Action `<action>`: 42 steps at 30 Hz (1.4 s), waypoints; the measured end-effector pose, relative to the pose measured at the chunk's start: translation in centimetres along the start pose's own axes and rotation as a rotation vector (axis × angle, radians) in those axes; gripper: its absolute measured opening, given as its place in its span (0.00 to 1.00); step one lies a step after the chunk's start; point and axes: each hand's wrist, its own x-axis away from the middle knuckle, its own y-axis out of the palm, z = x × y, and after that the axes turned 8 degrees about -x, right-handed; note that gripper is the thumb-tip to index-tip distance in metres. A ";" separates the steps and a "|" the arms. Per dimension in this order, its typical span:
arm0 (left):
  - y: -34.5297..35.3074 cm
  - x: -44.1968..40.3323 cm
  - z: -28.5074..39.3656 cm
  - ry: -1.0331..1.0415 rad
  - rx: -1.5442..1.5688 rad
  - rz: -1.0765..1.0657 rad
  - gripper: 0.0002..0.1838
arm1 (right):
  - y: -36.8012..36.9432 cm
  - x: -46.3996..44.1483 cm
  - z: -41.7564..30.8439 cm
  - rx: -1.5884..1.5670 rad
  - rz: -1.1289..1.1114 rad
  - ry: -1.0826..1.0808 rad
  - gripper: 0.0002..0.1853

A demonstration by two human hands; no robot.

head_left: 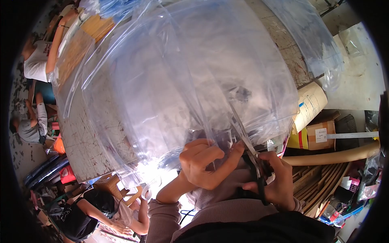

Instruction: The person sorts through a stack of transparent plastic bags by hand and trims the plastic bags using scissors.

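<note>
Clear plastic sheeting (170, 73) lies in layers over a worn work table (97, 121). At its near edge my left hand (206, 164) is closed, its fingers pinching the plastic. My right hand (277, 178) is wrapped round the dark handles of a pair of scissors (251, 152). The metal blades point up and to the left, over the sheeting, just right of my left fingertips. Glare and folds hide exactly how the blades meet the plastic.
More plastic sheeting (312, 36) hangs at the upper right. Beside the table's right side are a paper roll (312, 103), a cardboard box (324, 133) and a long tan tube (332, 156). Other people sit at the left and lower left, one with an arm (95, 214) near the table.
</note>
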 end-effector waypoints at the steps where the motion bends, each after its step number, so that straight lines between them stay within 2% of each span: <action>1: 0.0 0.0 0.0 0.005 -0.006 0.005 0.22 | 0.0 0.1 0.3 0.001 -0.001 0.000 0.35; 3: -0.1 0.0 -0.1 0.009 -0.008 -0.005 0.22 | 0.1 0.3 1.3 -0.215 -0.071 0.104 0.37; 4: -0.1 0.0 -0.1 0.009 -0.005 -0.014 0.21 | 0.2 0.3 1.8 -0.215 -0.072 0.105 0.37; 6: -0.1 0.0 -0.1 0.008 -0.018 -0.017 0.21 | 0.5 0.4 2.6 -0.665 -0.129 0.209 0.36; 7: -0.1 0.0 0.0 0.008 -0.025 -0.015 0.21 | 0.6 0.4 2.5 -0.666 -0.130 0.210 0.36; 9: -0.1 0.0 0.0 0.004 -0.031 -0.020 0.21 | 1.0 0.2 2.1 -0.962 -0.118 0.279 0.34; 13: 0.0 0.0 0.0 0.006 -0.026 -0.003 0.20 | 1.0 0.3 2.5 -0.932 -0.145 0.294 0.33; 17: 0.1 0.0 0.0 -0.009 -0.029 0.035 0.20 | 1.4 0.2 2.6 -0.899 -0.112 0.237 0.34; 21: 0.0 0.0 -0.1 -0.002 -0.010 -0.018 0.20 | 2.0 0.3 3.1 -0.807 -0.042 0.138 0.37; 30: 0.2 0.0 -0.2 0.027 -0.029 0.011 0.21 | 1.5 0.6 3.0 -0.733 -0.147 0.230 0.38; 36: 0.0 -0.1 -0.2 0.018 -0.028 -0.001 0.21 | 2.0 0.6 2.7 -0.803 -0.106 0.204 0.37; 42: 0.0 0.2 -0.1 0.018 -0.016 0.007 0.20 | 1.9 0.5 3.7 -0.744 -0.122 0.209 0.38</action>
